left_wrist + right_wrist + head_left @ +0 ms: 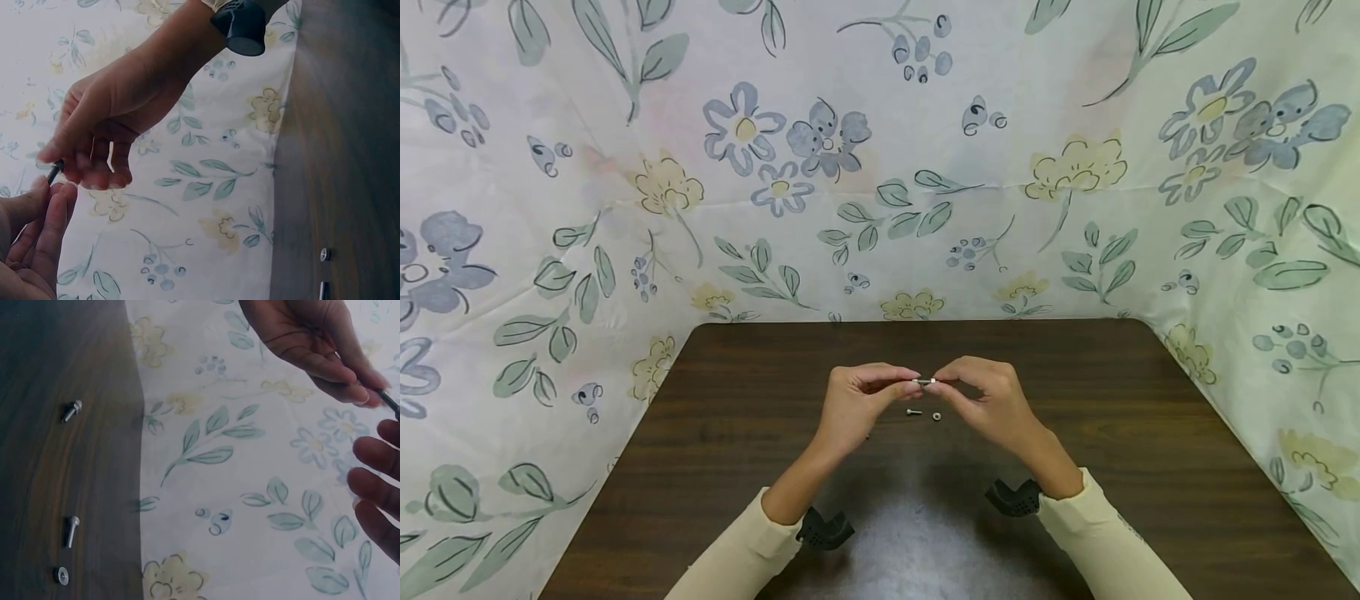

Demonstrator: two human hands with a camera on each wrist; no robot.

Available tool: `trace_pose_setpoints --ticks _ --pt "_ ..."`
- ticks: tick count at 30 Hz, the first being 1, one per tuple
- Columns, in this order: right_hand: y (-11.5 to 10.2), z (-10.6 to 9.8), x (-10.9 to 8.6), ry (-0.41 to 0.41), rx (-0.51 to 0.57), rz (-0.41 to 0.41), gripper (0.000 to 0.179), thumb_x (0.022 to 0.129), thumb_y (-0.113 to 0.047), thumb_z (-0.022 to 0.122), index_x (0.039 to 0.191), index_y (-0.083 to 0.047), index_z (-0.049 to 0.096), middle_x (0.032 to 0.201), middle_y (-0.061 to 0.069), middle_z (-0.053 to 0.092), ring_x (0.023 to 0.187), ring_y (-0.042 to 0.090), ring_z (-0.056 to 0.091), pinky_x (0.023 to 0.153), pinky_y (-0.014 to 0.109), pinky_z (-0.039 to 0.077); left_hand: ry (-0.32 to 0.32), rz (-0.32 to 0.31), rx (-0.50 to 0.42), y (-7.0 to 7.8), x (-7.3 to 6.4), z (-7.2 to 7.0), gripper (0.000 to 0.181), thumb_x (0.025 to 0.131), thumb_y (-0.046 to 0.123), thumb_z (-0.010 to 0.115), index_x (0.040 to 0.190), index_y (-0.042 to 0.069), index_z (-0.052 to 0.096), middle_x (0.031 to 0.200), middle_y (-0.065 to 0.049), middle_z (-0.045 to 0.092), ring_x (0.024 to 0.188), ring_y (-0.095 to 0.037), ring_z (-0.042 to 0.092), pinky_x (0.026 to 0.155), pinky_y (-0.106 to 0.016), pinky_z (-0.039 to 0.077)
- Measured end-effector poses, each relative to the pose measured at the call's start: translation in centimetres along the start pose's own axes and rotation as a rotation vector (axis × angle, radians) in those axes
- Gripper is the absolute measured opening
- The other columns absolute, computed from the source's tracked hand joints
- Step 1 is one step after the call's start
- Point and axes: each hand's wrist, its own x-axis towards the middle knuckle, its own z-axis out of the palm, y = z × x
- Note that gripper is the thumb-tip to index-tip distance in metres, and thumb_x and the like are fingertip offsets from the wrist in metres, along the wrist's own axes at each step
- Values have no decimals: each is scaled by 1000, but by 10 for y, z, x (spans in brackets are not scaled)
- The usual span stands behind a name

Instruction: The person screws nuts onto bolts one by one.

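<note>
A small metal bolt (923, 382) is held up level between both hands over the table. The left hand (859, 404) pinches its left end between thumb and fingertips. At the other end the right hand (992, 400) pinches a wider piece; I cannot tell whether it is the bolt's head or a nut. Seen from the left wrist, the bolt's shank (54, 174) looks dark and bridges both sets of fingertips. Below the hands a second bolt (913, 412) lies on the table beside a loose nut (937, 417).
Another loose bolt (72, 410) lies on the tabletop, apart from the bolt and nut pair. The dark wooden table (737, 475) ends at a floral cloth (880, 250) hanging behind and at both sides. Black camera mounts (826, 530) sit at both wrists.
</note>
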Motion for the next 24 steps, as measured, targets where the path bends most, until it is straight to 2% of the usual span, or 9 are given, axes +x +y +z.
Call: trace_pose_setpoints --ticks 4,7,12,16,20,24 --pt "-1 -1 -1 18 3 48 32 101 -32 65 98 -2 74 89 6 75 77 16 72 72 22 59 5 -6 6 0 1 1 13 90 0 74 100 -8 76 93 -17 76 81 -29 76 74 -42 63" --pt "-3 -2 0 28 33 46 33 99 -32 68 104 1 72 90 9 75 75 17 71 71 23 60 9 -2 16 -1 1 0 14 90 0 75 100 -9 76 93 -18 76 80 -26 76 74 -41 63" --pt "-1 -3 3 3 61 -19 22 88 -12 82 105 -1 73 92 8 74 73 15 69 68 27 60 10 7 17 -1 2 0 11 90 -1 74 99 -5 77 92 -17 76 80 -25 76 74 -41 63" --pt "1 -4 4 -10 54 -42 25 79 3 84 102 -3 75 92 6 74 74 15 68 66 30 59 6 10 21 -1 2 0 10 91 -1 74 100 -3 78 93 -17 76 80 -25 76 74 -41 63" --pt "2 -4 4 -8 56 -57 17 84 -3 82 100 -4 76 90 6 74 74 15 68 64 32 59 9 6 27 0 1 1 11 91 0 74 100 -3 78 92 -17 76 80 -24 76 74 -41 63" --pt "1 -4 4 -5 54 -62 11 92 -13 78 98 -5 76 89 5 75 75 16 70 69 29 59 9 8 26 0 1 1 11 91 1 74 100 -4 77 93 -18 76 80 -24 76 73 -40 63"
